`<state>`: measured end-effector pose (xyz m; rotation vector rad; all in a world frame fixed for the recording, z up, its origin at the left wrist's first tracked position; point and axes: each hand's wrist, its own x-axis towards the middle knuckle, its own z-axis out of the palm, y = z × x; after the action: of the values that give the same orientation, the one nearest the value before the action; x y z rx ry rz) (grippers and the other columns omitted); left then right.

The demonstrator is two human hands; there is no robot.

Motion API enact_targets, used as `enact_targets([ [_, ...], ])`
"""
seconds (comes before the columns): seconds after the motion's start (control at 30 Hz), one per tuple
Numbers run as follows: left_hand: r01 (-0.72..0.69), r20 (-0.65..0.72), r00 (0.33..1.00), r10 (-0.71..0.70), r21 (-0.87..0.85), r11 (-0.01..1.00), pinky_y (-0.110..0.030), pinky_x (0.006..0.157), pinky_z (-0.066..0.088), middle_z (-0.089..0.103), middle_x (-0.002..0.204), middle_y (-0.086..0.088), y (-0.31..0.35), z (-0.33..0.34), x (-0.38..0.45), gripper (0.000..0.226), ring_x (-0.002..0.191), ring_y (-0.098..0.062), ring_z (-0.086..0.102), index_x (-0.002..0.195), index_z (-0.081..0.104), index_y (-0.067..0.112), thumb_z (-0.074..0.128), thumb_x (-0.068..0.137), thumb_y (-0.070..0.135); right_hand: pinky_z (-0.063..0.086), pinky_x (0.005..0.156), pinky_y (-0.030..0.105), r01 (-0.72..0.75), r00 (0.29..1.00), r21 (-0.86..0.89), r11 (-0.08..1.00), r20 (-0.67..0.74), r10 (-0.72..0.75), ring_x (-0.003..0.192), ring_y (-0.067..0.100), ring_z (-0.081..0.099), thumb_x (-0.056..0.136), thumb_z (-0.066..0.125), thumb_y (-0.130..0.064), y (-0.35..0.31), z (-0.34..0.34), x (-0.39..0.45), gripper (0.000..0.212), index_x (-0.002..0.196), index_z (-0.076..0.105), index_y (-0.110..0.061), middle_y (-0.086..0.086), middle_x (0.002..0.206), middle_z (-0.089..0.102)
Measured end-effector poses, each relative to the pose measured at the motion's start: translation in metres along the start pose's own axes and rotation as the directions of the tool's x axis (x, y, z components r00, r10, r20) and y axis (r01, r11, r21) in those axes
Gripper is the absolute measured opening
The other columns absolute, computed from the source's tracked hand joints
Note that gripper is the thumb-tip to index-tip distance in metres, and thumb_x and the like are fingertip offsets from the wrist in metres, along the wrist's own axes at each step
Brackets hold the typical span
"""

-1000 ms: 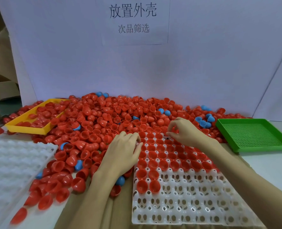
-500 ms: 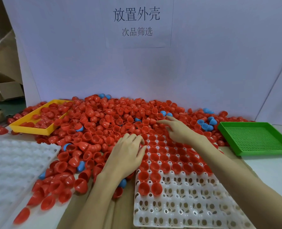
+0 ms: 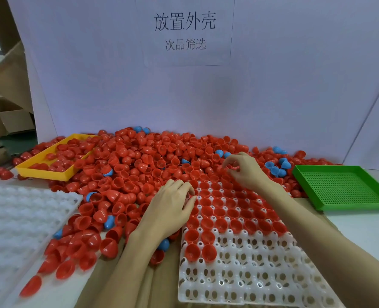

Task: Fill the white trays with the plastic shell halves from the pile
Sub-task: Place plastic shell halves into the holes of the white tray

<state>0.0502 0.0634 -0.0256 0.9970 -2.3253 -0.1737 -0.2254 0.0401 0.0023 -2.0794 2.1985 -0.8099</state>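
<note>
A big pile of red shell halves (image 3: 139, 161), with a few blue ones mixed in, covers the back of the table. A white tray (image 3: 250, 274) lies in front of me; its far rows hold red halves and its near rows show bare holes. My right hand (image 3: 248, 174) is over the tray's far edge, where the pile meets it. Its fingers are curled, pinching a red shell half (image 3: 234, 168). Resting palm down at the tray's left edge is my left hand (image 3: 168, 207), fingers relaxed and touching the shells there.
A second white tray (image 3: 17, 218) lies at the left. A yellow tray (image 3: 44, 173) with red halves sits at the back left, a green perforated tray (image 3: 344, 187) at the right. Blue halves (image 3: 277, 168) cluster near it. A white board with a paper sign stands behind.
My right hand's fingers, stretched out into the pile half a second ago, have curled around a red shell half. My left hand has stayed at the tray's left edge.
</note>
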Motion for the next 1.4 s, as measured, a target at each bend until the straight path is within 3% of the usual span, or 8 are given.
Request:
enact_targets([
  [0.2, 0.002, 0.026, 1.0, -0.002, 0.002, 1.0, -0.025, 0.094, 0.047, 0.059, 0.108, 0.014, 0.001, -0.001, -0.001, 0.019, 0.102, -0.006, 0.05, 0.115, 0.065, 0.024, 0.053, 0.107, 0.036, 0.052, 0.105, 0.039, 0.014, 0.993, -0.049, 0.999, 0.119, -0.008, 0.123, 0.025, 0.063, 0.093, 0.074, -0.007, 0.006, 0.005, -0.005, 0.053, 0.141, 0.062, -0.026, 0.007, 0.134, 0.068],
  [0.5, 0.021, 0.034, 0.999, -0.02, -0.026, 0.999, -0.025, 0.093, 0.047, 0.06, 0.107, 0.017, 0.0, -0.005, -0.001, 0.017, 0.102, -0.003, 0.049, 0.114, 0.066, 0.025, 0.054, 0.106, 0.034, 0.056, 0.098, 0.035, 0.002, 0.995, 0.153, 0.988, -0.101, 0.013, 0.106, 0.016, 0.065, 0.092, 0.075, -0.005, -0.007, -0.007, -0.015, 0.072, 0.153, 0.039, -0.013, 0.007, 0.126, 0.069],
  [0.7, 0.064, -0.08, 0.992, -0.101, -0.373, 0.926, -0.019, 0.091, 0.051, 0.063, 0.11, 0.02, 0.014, -0.009, 0.004, 0.013, 0.106, -0.001, 0.06, 0.115, 0.067, 0.03, 0.063, 0.103, 0.029, 0.054, 0.088, 0.011, 0.116, 0.984, 0.339, 0.934, -0.164, -0.062, 0.098, 0.0, 0.068, 0.086, 0.082, -0.006, -0.032, -0.028, -0.081, 0.101, 0.162, 0.018, -0.024, -0.014, 0.115, 0.068],
  [0.87, 0.085, 0.024, 0.996, -0.088, -0.592, 0.801, -0.018, 0.091, 0.055, 0.058, 0.133, 0.024, 0.029, -0.009, 0.003, 0.041, 0.119, 0.002, 0.061, 0.136, 0.057, 0.038, 0.072, 0.098, 0.034, 0.051, 0.095, 0.012, 0.206, 0.978, 0.353, 0.913, -0.084, -0.189, 0.105, -0.003, 0.066, 0.085, 0.084, -0.009, -0.048, -0.029, -0.136, 0.116, 0.161, 0.004, -0.048, -0.023, 0.12, 0.068],
  [1.0, 0.077, 0.081, 0.996, -0.033, -0.646, 0.759, -0.024, 0.1, 0.054, 0.071, 0.122, 0.021, 0.039, -0.01, 0.0, 0.034, 0.119, 0.001, 0.065, 0.129, 0.066, 0.039, 0.075, 0.097, 0.031, 0.049, 0.096, 0.014, 0.299, 0.954, 0.292, 0.909, -0.11, -0.278, 0.104, 0.0, 0.064, 0.088, 0.081, -0.013, -0.053, -0.031, -0.151, 0.117, 0.162, -0.003, -0.048, -0.026, 0.123, 0.067],
  [1.2, 0.075, 0.046, 0.997, -0.064, -0.816, 0.573, -0.028, 0.097, 0.058, 0.072, 0.121, 0.011, 0.049, -0.017, -0.001, 0.04, 0.115, -0.013, 0.071, 0.125, 0.069, 0.033, 0.083, 0.09, 0.018, 0.055, 0.097, 0.023, 0.277, 0.957, 0.542, 0.793, -0.231, -0.176, 0.116, 0.013, 0.069, 0.085, 0.083, -0.021, -0.052, -0.032, -0.155, 0.107, 0.164, 0.013, -0.037, -0.015, 0.13, 0.066],
  [1.27, 0.052, 0.029, 0.998, -0.049, -0.814, 0.578, -0.025, 0.096, 0.058, 0.071, 0.121, 0.01, 0.052, -0.017, -0.003, 0.044, 0.114, -0.014, 0.072, 0.126, 0.068, 0.034, 0.085, 0.089, 0.017, 0.059, 0.094, 0.028, 0.221, 0.975, 0.659, 0.719, -0.177, -0.138, 0.115, 0.018, 0.07, 0.086, 0.084, -0.022, -0.053, -0.03, -0.157, 0.086, 0.156, 0.035, -0.035, -0.011, 0.128, 0.068],
  [1.4, -0.001, -0.008, 1.0, -0.008, -0.764, 0.646, -0.024, 0.096, 0.057, 0.071, 0.121, 0.009, 0.059, -0.015, -0.006, 0.045, 0.116, -0.015, 0.071, 0.126, 0.067, 0.036, 0.086, 0.088, 0.021, 0.063, 0.087, 0.033, 0.236, 0.97, 0.629, 0.74, -0.202, -0.137, 0.108, 0.019, 0.073, 0.09, 0.08, -0.019, -0.053, -0.028, -0.16, 0.04, 0.127, 0.067, -0.028, -0.008, 0.117, 0.073],
])
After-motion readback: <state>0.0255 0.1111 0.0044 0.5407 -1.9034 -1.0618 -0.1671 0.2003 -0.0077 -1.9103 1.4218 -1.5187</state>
